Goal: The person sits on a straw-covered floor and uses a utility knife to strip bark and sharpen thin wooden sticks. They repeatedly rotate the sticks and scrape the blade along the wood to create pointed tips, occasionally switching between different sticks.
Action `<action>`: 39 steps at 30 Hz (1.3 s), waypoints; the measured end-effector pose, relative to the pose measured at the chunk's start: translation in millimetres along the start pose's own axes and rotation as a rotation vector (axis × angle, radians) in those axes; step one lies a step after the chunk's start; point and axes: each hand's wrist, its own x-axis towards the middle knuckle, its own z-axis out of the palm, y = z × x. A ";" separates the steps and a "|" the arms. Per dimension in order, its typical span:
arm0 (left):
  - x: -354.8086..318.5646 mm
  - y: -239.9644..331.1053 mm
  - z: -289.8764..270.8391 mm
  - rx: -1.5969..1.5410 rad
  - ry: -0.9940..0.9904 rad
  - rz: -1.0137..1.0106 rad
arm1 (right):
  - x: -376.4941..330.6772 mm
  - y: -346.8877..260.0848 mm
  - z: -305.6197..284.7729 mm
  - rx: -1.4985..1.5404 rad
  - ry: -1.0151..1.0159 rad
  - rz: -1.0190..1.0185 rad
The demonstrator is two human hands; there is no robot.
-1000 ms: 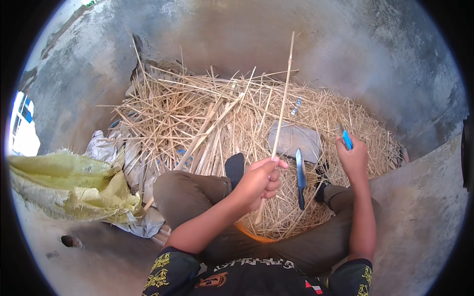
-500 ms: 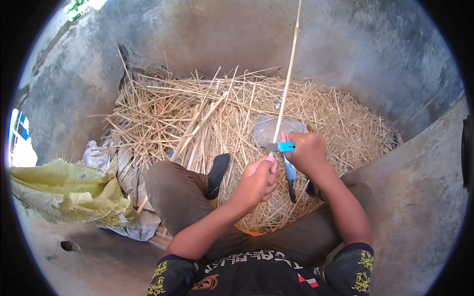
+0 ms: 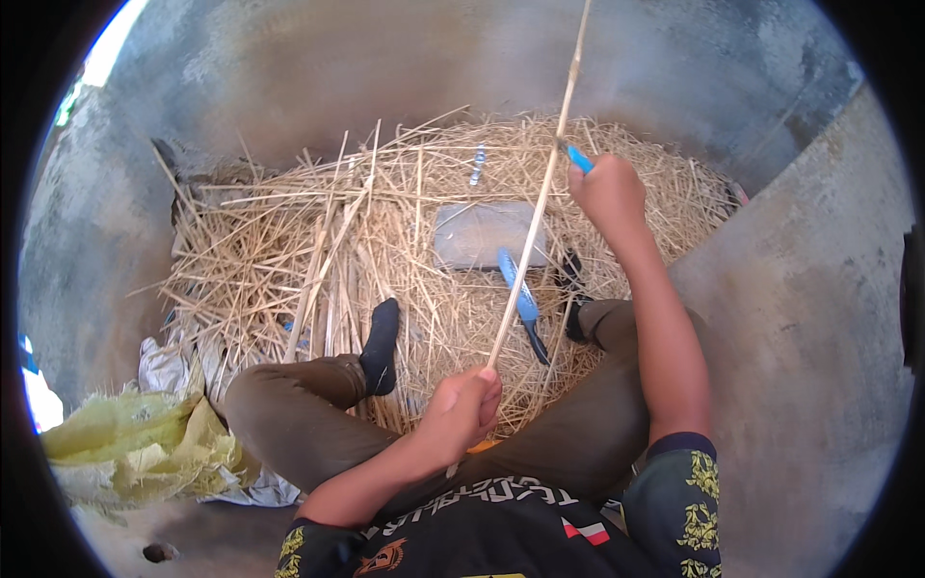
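Left grip (image 3: 458, 414), nearest the wearer's body, closes fingers and thumb around the lower part of a long pale stick (image 3: 542, 196) above brown trousers (image 3: 299, 414). To the left, a frayed yellow-green sack (image 3: 135, 438) lies in a heap. From that grip the stick runs outward and leans right, its long axis rising across the view until its far end passes beyond the upper edge. Beneath its line, a knife (image 3: 529, 306) with a blue blade and black handle rests on the straw (image 3: 260, 250), between two feet in dark socks (image 3: 382, 347). Just past it sits a flat grey block (image 3: 472, 236).

Farther out, the right grip (image 3: 607, 193) is curled firmly about a small blue-handled cutter (image 3: 579, 160), directly right of the stick and well apart from the left. The cutter's dark blade points left and meets the stick crosswise in this view; whether it bites cannot be told. Beyond, a small blue-and-white item (image 3: 477, 165) lies on the straw, backed by a stained grey wall (image 3: 414, 58).
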 end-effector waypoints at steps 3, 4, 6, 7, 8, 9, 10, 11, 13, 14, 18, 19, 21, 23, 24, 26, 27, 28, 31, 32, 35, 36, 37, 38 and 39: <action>-5.3 -8.3 5.0 0.049 -0.049 -0.045 | 20.0 23.9 -21.7 -0.017 0.046 0.198; -4.9 -11.8 4.6 0.066 -0.062 -0.056 | 24.9 30.5 -27.8 -0.024 0.056 0.247; -3.1 -19.0 1.1 0.098 -0.064 -0.035 | 24.9 34.3 -34.8 -0.016 0.037 0.271; -1.6 -23.0 -2.3 0.112 -0.051 -0.003 | 20.5 30.9 -35.2 -0.001 0.009 0.245; -0.7 -24.1 -4.2 0.125 -0.036 0.031 | 15.2 25.8 -35.4 0.015 -0.020 0.217; 0.9 -21.5 -5.4 0.328 0.047 0.153 | 8.3 18.7 -33.6 -0.015 -0.035 0.158; 3.0 -16.2 -6.4 0.536 0.140 0.273 | -1.0 10.2 -29.8 -0.037 -0.053 0.098; 5.1 -10.6 -7.6 0.744 0.235 0.391 | -9.9 2.2 -25.8 -0.059 -0.070 0.035; 9.6 0.4 -12.5 0.877 0.363 0.465 | -26.0 -7.8 -6.5 -0.081 -0.093 -0.152; 11.6 4.5 -15.6 0.944 0.429 0.500 | -33.9 -13.0 3.4 -0.091 -0.103 -0.247; 18.1 6.2 -28.2 0.947 0.577 0.602 | -65.9 -38.0 31.1 -0.030 -0.119 -0.460; 18.5 6.0 -29.4 0.933 0.587 0.604 | -71.3 -39.8 41.3 -0.017 -0.079 -0.501; 18.9 4.3 -30.7 0.906 0.604 0.607 | -72.1 -42.9 47.8 0.044 0.022 -0.557; 20.0 -0.2 -31.6 0.947 0.637 0.667 | -67.1 -46.1 47.9 0.141 0.144 -0.581; 21.3 -2.1 -30.8 0.964 0.645 0.699 | -67.0 -45.1 48.3 0.134 0.156 -0.584; 20.3 -1.3 -28.0 1.000 0.653 0.716 | -67.6 -45.3 49.6 0.119 0.182 -0.586; 19.4 -1.0 -26.0 1.018 0.655 0.724 | -66.3 -45.0 48.3 0.124 0.197 -0.574; 18.2 -1.2 -23.8 1.031 0.656 0.722 | -63.7 -45.1 46.0 0.129 0.213 -0.561; 19.2 -2.5 -19.3 1.053 0.652 0.728 | -59.4 -42.2 43.9 0.103 0.225 -0.541; 21.4 -3.4 -20.6 1.054 0.648 0.737 | -58.1 -40.4 43.2 0.088 0.222 -0.537; 22.0 -5.6 -18.3 1.094 0.630 0.726 | -49.4 -37.0 40.3 0.058 0.183 -0.460; 21.0 -7.9 -18.1 1.110 0.627 0.716 | -43.7 -35.9 37.0 0.010 0.151 -0.406; 20.1 -8.6 -15.5 1.102 0.609 0.693 | -35.6 -32.5 28.7 -0.039 0.120 -0.349; 18.9 -9.3 -11.6 1.094 0.591 0.669 | -26.8 -27.6 22.8 -0.088 0.090 -0.292; 17.0 -11.3 -8.0 1.086 0.577 0.644 | -17.7 -20.8 20.0 -0.085 0.098 -0.205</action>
